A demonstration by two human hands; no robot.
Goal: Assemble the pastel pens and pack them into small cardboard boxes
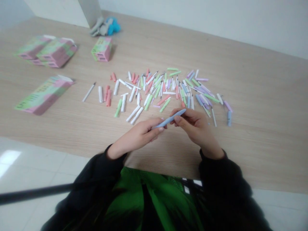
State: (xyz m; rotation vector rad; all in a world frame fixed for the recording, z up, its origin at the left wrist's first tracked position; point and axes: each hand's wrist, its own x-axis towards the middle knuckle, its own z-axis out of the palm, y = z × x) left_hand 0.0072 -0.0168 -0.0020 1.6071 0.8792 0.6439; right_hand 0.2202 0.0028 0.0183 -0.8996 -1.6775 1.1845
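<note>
A light blue pen (170,119) is held between both hands above the near part of the table, slanting up to the right. My left hand (146,132) pinches its lower left end, while the fingers of my right hand (192,123) grip it near the upper right end. Just beyond the hands lies a wide scatter of pen parts: pink, green, white, purple and blue barrels and caps, with thin white refills among them. A green barrel (165,105) and two white barrels (137,115) lie closest to my left hand. A blue cap (229,118) lies off to the right.
Pink and green boxes (56,51) are stacked at the far left, with one box (45,94) lying nearer and another (102,48) behind the parts. Grey and blue crumpled items (106,26) rest by a white block (69,11). A single refill (89,92) lies left of the scatter.
</note>
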